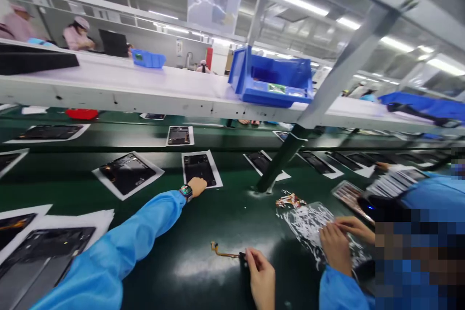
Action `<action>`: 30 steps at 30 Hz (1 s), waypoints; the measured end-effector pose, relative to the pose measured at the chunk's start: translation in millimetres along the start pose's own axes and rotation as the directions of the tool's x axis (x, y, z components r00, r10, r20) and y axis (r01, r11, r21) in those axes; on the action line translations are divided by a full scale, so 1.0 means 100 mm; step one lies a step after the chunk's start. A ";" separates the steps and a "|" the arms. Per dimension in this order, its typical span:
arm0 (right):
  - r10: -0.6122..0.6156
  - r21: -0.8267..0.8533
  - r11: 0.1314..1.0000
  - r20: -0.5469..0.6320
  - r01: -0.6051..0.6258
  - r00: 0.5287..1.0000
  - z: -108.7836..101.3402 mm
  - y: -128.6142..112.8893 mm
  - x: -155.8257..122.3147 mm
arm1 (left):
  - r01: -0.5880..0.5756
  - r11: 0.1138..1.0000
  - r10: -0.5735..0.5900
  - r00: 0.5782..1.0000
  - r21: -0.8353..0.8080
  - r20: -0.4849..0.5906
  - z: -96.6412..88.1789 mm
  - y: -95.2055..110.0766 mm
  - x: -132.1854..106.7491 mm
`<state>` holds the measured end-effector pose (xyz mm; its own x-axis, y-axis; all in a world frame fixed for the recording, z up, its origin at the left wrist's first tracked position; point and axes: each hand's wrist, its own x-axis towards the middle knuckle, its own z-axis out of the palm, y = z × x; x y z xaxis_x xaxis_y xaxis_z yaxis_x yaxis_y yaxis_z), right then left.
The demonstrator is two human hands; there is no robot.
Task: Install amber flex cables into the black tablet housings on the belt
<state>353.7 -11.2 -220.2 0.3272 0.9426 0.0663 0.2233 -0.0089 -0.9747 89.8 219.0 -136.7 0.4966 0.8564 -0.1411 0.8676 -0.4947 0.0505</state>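
Observation:
My left hand (197, 186), with a watch on the wrist, reaches forward to a black tablet housing (199, 167) on a white sheet. Its fingers curl at the near edge of the housing; the fingertips are hidden. Close to me, my right hand (260, 271) pinches the small black end of an orange flex cable (227, 254). The cable stretches left just over the green work surface (174, 242). Another black tablet housing (128, 172) lies on paper to the left, and more housings on sheets (47, 249) are stacked at the near left.
At the right, a co-worker's hands (336, 244) work over a clear bag of white strips (308, 223), beside a heap of small orange-and-white parts (289, 200). A green post (279, 160) rises from the bench. A shelf (181, 89) above holds a blue bin (274, 80).

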 end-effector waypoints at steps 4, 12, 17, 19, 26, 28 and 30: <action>0.027 0.066 0.997 0.014 -0.028 1.000 -0.01 0.08 0.04 | 0.006 0.998 -0.006 1.000 0.066 -0.003 -0.19 -0.06 -0.07; -0.177 -0.052 0.983 -0.036 0.175 0.984 -0.23 -0.17 0.08 | -0.073 0.997 0.077 0.988 0.032 -0.137 -0.34 0.35 -0.97; -0.216 -0.093 0.971 0.075 0.222 0.974 -0.56 -0.72 0.04 | -0.041 0.990 0.033 0.998 -0.137 -0.055 0.62 1.15 -1.73; -0.225 -0.113 0.963 0.155 0.243 0.962 -0.64 -0.94 0.01 | -0.038 0.984 0.040 0.999 -0.173 0.004 0.91 1.33 -1.98; -0.241 -0.123 0.917 0.589 0.380 0.771 -0.39 -1.45 0.00 | -0.023 0.689 -0.168 0.967 -0.724 -0.191 0.32 1.26 -2.58; -0.208 -0.124 0.913 0.676 0.388 0.707 -0.13 -1.54 0.06 | -0.071 0.476 -0.277 0.934 -0.876 -0.226 0.07 1.20 -2.57; -0.169 -0.137 0.908 0.746 0.396 0.644 0.18 -1.62 0.14 | -0.136 0.309 -0.282 0.932 -0.941 -0.227 -0.03 1.17 -2.49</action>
<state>305.2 9.2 -65.6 -0.5116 0.8579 0.0479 0.4586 0.3198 -0.8291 68.3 -51.7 -92.8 0.2243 0.9713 0.0785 0.2254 -0.1301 0.9655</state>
